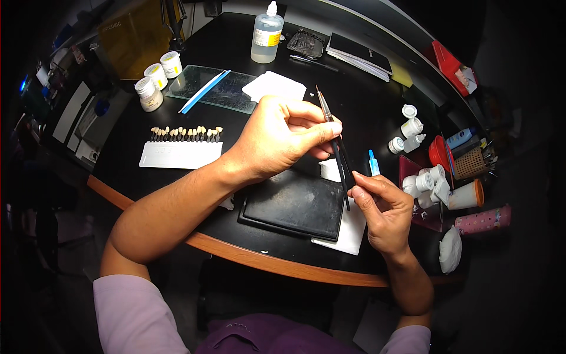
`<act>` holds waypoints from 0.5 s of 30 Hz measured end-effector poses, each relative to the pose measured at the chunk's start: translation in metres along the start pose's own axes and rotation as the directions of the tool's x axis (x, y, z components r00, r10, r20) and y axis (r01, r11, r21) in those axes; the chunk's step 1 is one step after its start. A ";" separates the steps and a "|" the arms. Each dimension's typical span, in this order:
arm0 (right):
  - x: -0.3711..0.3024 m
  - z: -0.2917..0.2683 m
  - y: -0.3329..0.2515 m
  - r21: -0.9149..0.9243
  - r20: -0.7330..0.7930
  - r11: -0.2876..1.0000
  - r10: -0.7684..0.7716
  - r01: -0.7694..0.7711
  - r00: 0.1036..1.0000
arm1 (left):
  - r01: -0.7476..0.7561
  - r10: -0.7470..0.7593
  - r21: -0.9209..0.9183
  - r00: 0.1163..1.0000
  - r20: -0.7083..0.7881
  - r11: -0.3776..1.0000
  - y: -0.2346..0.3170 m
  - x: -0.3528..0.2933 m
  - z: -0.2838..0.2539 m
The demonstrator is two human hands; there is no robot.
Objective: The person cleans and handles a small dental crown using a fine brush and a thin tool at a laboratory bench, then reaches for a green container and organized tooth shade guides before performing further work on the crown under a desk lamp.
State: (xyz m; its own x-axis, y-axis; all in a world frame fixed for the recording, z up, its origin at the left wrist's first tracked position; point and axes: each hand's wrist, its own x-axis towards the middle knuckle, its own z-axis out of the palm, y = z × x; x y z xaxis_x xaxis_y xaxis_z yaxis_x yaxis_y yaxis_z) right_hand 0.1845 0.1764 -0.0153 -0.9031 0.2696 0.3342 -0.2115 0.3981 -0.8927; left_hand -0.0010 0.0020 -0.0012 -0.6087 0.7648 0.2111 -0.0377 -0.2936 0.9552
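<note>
Above a black rectangular tray or box lid [292, 203], my left hand [283, 133] pinches a fine-tipped brush [325, 107] between thumb and fingers. Its silver ferrule and dark tip point up and its black handle slants down. A second slim black handle [346, 158] runs close beside it; whether it ends in a brush is hidden behind my left fingers. My right hand [386, 212] pinches the lower end of this second handle between thumb and index finger. White folded paper [348, 233] lies partly under the tray, and a blue-capped tube [374, 163] is behind my right hand.
A tooth shade guide [181, 153] stands at left, near a glass slab [236, 88] bearing a blue-white strip [203, 92]. White jars [148, 94] and a clear bottle [266, 38] stand farther back. Small bottles [411, 127], cups [466, 194] and a pink cylinder [483, 219] crowd the right.
</note>
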 end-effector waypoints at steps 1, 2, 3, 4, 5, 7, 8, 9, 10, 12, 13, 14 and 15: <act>0.000 0.000 0.000 0.001 0.000 1.000 0.000 0.000 1.000 | 0.001 -0.001 0.001 1.000 0.000 1.000 0.000 0.000 0.000; 0.000 0.000 0.000 -0.011 0.003 1.000 -0.006 0.006 1.000 | 0.000 0.000 0.001 1.000 0.002 1.000 0.001 -0.001 0.000; 0.000 0.001 0.000 -0.024 0.005 1.000 -0.011 0.011 1.000 | -0.001 0.001 0.002 1.000 0.003 1.000 0.001 -0.001 0.000; 0.001 0.000 0.000 -0.024 0.005 1.000 -0.012 0.012 1.000 | -0.002 0.002 0.002 1.000 0.004 1.000 0.001 -0.001 -0.001; 0.000 0.000 0.000 -0.018 0.003 1.000 -0.006 0.006 1.000 | 0.005 -0.005 -0.004 1.000 0.005 1.000 0.000 -0.001 -0.001; 0.000 0.000 0.000 -0.011 0.000 1.000 -0.001 0.001 1.000 | 0.011 -0.011 -0.009 1.000 0.006 1.000 0.000 -0.001 -0.001; 0.000 -0.001 0.000 -0.013 0.000 1.000 0.000 0.000 1.000 | 0.010 -0.010 -0.006 1.000 0.007 1.000 0.000 -0.001 -0.001; 0.000 -0.001 0.000 -0.015 0.000 1.000 0.001 -0.001 1.000 | 0.008 -0.008 -0.004 1.000 0.007 1.000 0.000 0.000 -0.001; 0.000 -0.001 0.000 -0.015 -0.001 1.000 0.002 -0.002 1.000 | 0.008 -0.008 -0.004 1.000 0.007 1.000 0.000 0.000 -0.001; 0.000 -0.002 0.000 -0.017 0.001 1.000 -0.007 0.007 1.000 | 0.006 -0.006 0.014 1.000 0.000 1.000 0.001 0.000 -0.001; 0.001 -0.002 0.000 -0.017 0.000 1.000 -0.008 0.008 1.000 | 0.005 -0.005 0.014 1.000 0.001 1.000 0.000 0.000 -0.001; 0.001 -0.002 0.000 -0.018 -0.001 1.000 -0.008 0.008 1.000 | 0.004 -0.004 0.008 1.000 0.002 1.000 0.000 0.000 -0.001; 0.001 -0.003 0.000 -0.018 -0.003 1.000 -0.008 0.008 1.000 | 0.004 -0.004 0.001 1.000 0.002 1.000 0.000 0.000 -0.001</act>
State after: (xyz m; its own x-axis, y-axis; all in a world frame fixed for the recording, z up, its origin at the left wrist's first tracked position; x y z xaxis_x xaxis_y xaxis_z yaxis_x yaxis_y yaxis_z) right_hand 0.1849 0.1789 -0.0144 -0.9002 0.2687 0.3426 -0.2124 0.4159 -0.8843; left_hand -0.0022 0.0014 -0.0017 -0.6067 0.7672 0.2082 -0.0387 -0.2901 0.9562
